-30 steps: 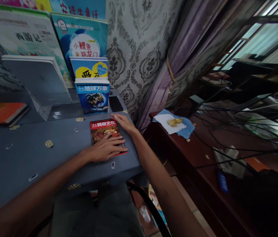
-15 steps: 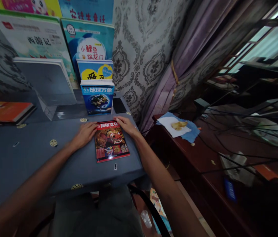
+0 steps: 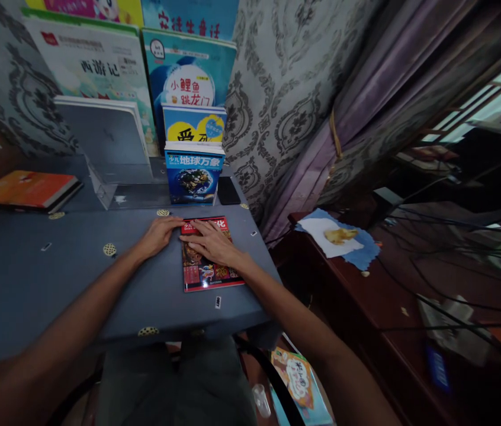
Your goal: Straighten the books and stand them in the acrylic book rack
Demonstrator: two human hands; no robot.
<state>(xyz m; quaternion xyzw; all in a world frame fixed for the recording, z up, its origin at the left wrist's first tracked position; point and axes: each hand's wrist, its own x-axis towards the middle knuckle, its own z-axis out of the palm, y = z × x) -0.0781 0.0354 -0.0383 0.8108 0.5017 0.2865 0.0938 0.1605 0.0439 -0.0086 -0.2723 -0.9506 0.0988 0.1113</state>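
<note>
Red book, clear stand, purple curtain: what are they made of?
Red book: likely paper, cover apparently glossy; printed picture, slight shine.
Clear stand: probably plastic, perhaps acrylic, smooth; see-through with a bright reflection.
Purple curtain: fabric, soft sheen; hangs in folds, gathered by a tie. Fibre unclear.

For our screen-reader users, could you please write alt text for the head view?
A person's right hand lies across a red and brown book on a grey table, the left hand at the book's far left corner. Beyond, a blue book stands before taller books.
</note>
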